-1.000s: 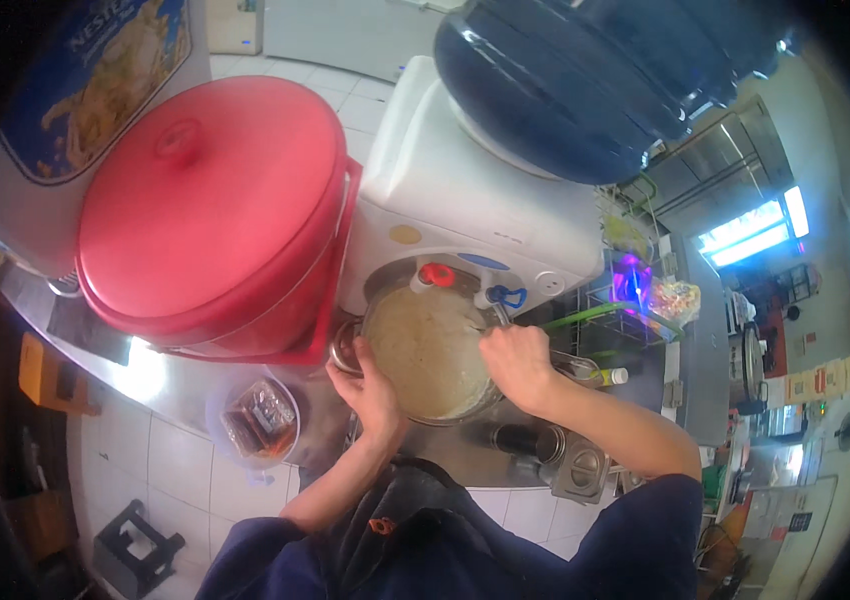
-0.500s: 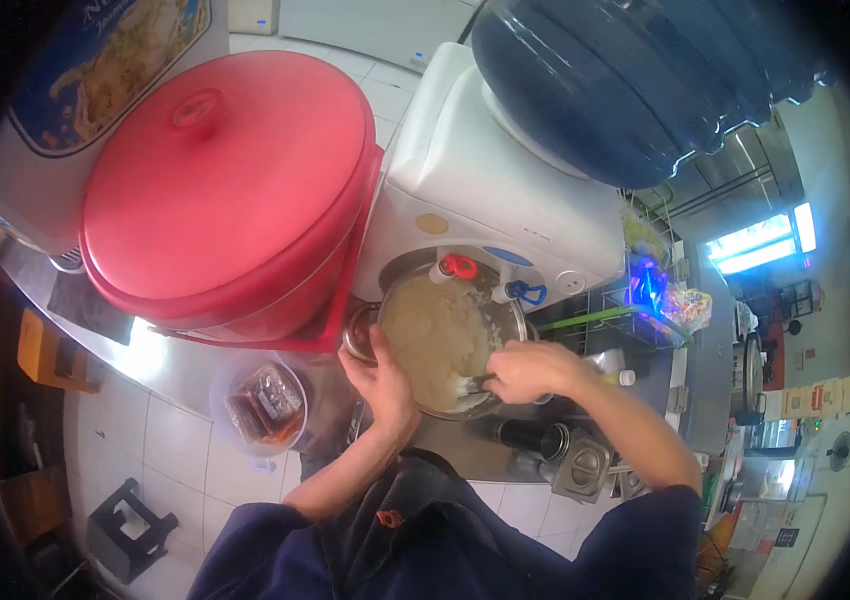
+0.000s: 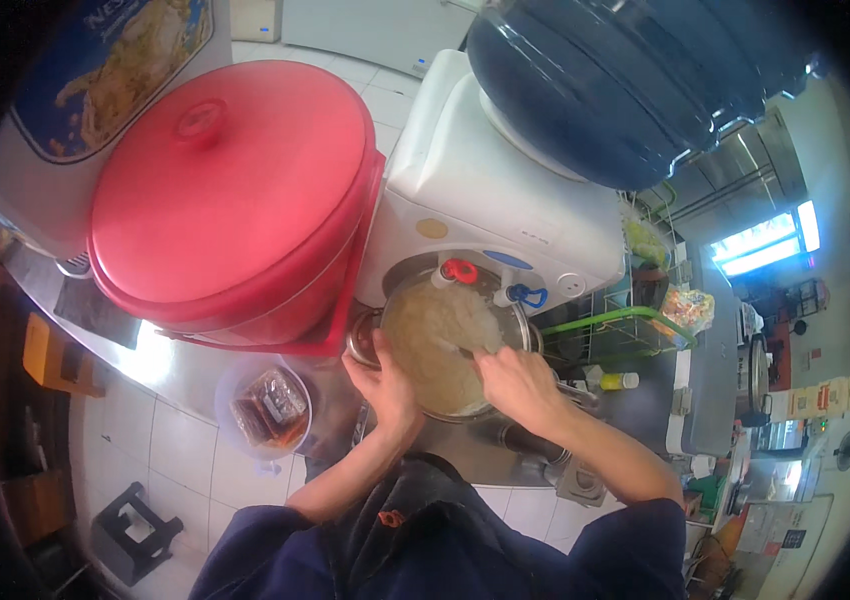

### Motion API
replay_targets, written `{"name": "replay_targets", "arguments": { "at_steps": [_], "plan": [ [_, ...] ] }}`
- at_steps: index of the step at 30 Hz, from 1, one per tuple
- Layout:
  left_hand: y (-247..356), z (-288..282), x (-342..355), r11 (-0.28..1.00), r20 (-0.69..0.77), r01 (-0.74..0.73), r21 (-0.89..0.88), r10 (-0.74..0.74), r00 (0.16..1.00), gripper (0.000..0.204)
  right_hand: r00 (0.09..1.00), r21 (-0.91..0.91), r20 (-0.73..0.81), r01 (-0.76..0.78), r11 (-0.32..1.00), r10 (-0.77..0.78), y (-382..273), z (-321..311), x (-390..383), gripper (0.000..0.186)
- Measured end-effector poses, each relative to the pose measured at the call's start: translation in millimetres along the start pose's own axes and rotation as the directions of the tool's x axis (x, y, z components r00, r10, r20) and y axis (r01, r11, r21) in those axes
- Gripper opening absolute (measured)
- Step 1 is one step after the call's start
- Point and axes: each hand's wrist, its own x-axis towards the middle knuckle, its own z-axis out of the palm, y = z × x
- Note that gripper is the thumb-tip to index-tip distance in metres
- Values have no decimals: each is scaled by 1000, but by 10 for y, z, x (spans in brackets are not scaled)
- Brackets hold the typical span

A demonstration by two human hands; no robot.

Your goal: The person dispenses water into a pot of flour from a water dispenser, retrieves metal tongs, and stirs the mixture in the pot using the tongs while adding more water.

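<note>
A metal pot [image 3: 420, 360] holding pale, lumpy liquid sits beneath the red tap [image 3: 460, 270] and blue tap [image 3: 528, 295] of a white water dispenser [image 3: 500, 200]. My left hand [image 3: 387, 385] is closed on the pot's metal handle [image 3: 362, 335] at its left side. My right hand [image 3: 513, 385] is closed on a metal utensil dipped in the liquid at the pot's right half; its head is partly hidden in the mixture.
A red lidded bucket [image 3: 230, 200] stands left, a bowl of wrapped packs [image 3: 267, 400] below it. A blue bottle [image 3: 615, 75] tops the dispenser. Right are a wire rack [image 3: 635, 320], small bottle [image 3: 620, 380] and metal containers [image 3: 575, 470]. A stool [image 3: 133, 530] is on the floor.
My right hand went down toward the pot's front, then back inward and slightly up with the utensil. The mixture's surface has become churned. My left hand keeps its hold at the left.
</note>
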Motion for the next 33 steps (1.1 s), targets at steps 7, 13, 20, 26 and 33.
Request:
{"name": "replay_targets", "arguments": {
  "at_steps": [7, 13, 20, 26, 33],
  "plan": [
    [-112, -63, 51, 997, -18, -59, 54, 60, 998, 39, 997, -125, 66, -34, 992, 43, 125, -135, -109, 24],
    [-186, -100, 96, 998, 7, -55, 39, 55, 998, 40, 997, -15, 69, 16, 1000, -15, -35, 19, -170, 15],
    [-176, -71, 61, 999, 19, -32, 26, 31, 999, 44, 996, -139, -18, -93, 986, 91, 88, 33, -109, 24],
    [-180, -110, 98, 997, -3, -37, 66, 37, 999, 45, 984, 65, 168, -68, 996, 56, 190, -83, -199, 29],
    [-245, -132, 107, 1000, 17, -21, 15, 20, 1000, 44, 991, -115, -119, 44, 992, -58, -59, 175, -100, 18]
  ]
}}
